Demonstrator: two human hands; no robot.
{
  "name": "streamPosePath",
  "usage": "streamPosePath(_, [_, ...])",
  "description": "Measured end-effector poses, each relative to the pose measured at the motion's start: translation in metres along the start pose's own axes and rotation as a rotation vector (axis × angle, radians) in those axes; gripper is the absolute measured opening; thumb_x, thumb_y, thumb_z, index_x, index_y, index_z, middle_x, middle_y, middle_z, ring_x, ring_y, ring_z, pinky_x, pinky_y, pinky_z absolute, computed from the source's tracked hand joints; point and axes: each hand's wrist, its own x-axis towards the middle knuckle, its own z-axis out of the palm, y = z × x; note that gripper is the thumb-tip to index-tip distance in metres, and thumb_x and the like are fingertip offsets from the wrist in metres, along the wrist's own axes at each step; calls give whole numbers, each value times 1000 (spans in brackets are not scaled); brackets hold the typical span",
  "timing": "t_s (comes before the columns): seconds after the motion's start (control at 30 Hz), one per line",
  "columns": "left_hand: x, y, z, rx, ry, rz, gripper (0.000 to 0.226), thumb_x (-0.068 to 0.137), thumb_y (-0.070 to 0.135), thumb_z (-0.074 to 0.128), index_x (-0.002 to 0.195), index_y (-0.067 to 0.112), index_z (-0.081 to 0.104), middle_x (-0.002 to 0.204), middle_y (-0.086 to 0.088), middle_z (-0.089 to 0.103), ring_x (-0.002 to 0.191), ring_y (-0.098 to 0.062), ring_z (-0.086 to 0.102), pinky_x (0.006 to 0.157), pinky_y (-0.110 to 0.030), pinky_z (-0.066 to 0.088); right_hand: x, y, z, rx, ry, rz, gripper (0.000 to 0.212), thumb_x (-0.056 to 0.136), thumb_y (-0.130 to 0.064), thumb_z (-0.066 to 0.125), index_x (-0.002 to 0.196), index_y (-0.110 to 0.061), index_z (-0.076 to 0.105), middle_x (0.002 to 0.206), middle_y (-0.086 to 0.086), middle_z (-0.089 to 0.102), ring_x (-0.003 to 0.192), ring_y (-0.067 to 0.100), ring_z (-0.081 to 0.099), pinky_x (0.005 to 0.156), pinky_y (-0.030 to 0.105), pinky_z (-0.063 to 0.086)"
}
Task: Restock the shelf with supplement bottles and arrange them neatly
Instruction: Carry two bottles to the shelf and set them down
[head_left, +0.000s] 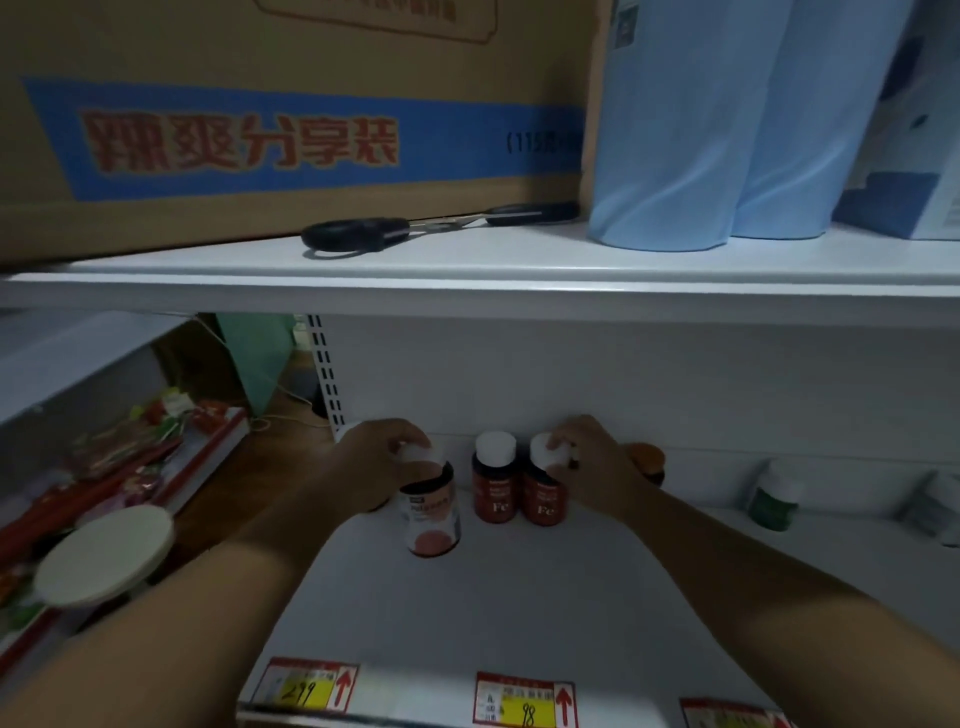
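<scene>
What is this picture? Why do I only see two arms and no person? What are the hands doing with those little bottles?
The camera sits on a person's head and looks down, so you see only their arms reaching into a shop shelf. The left hand grips the white cap of a pink-labelled bottle. The right hand grips the cap of a red bottle marked Fe, right beside a matching Fe bottle. A green bottle stands further right. On the shelf above lie black scissors, next to blue rolls and a cardboard box. Price tags line the front edge.
</scene>
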Motion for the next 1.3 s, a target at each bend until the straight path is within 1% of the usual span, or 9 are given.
streamPosePath(0.1, [3,1,-11,31,-48,2,31,69,28,80,94,28,62,101,5,63,98,-15,60,88,-32,52,1,-3,10,-46,49,-16,21,81,-10,68,96,-8,54,104,2,43,84,20,50,77,32,45])
streamPosePath(0.23, [12,7,-25,75,-31,-23,29,72,27,77,96,20,63,95,3,58,89,-19,61,78,-32,54,3,2,10,-149,31,-32,20,82,-18,67,97,-13,55,106,2,53,86,19,54,76,30,45])
streamPosePath(0.4, [32,2,-31,180,10,10,29,72,33,72,99,26,63,101,7,56,94,-14,55,74,-24,42,-3,1,11,-137,171,-35,32,80,-15,71,109,-6,61,124,11,56,117,27,52,100,26,32])
streamPosePath(0.53, [45,-4,-20,271,-32,10,35,73,35,70,106,26,61,112,2,60,92,-12,50,75,-23,38,-3,-7,11,-39,262,-134,26,77,-6,71,102,-5,63,111,11,60,106,27,56,94,29,37])
streamPosePath(0.6, [49,-10,-12,298,-40,12,36,72,35,69,107,27,60,115,2,59,98,-16,53,77,-23,38,-4,-11,13,-2,273,-175,23,78,-6,69,100,-6,63,108,7,59,103,22,54,92,29,38])
streamPosePath(0.77, [55,-27,1,374,-85,20,40,74,39,68,111,31,56,118,1,57,109,-21,54,85,-26,40,-9,-16,15,30,241,-217,22,79,-15,59,100,-10,63,102,-1,60,97,7,50,89,16,37])
streamPosePath(0.93, [56,-33,9,418,-77,52,42,74,41,69,112,29,57,111,-4,53,105,-23,54,91,-28,40,-13,-9,13,62,207,-146,19,79,-16,59,96,-12,64,99,0,64,93,10,54,85,12,40])
streamPosePath(1.1, [53,-40,14,381,-20,103,30,73,32,70,100,24,59,112,4,55,110,-17,52,92,-26,39,-21,-8,18,32,154,-67,23,79,-16,61,102,-13,63,108,3,64,101,17,58,90,23,45])
streamPosePath(1.3, [45,-26,7,523,-106,123,46,83,39,62,124,22,49,127,2,51,120,-18,46,98,-29,35,-22,-23,9,12,33,3,46,83,-14,67,126,-12,54,136,3,50,126,16,45,111,32,34])
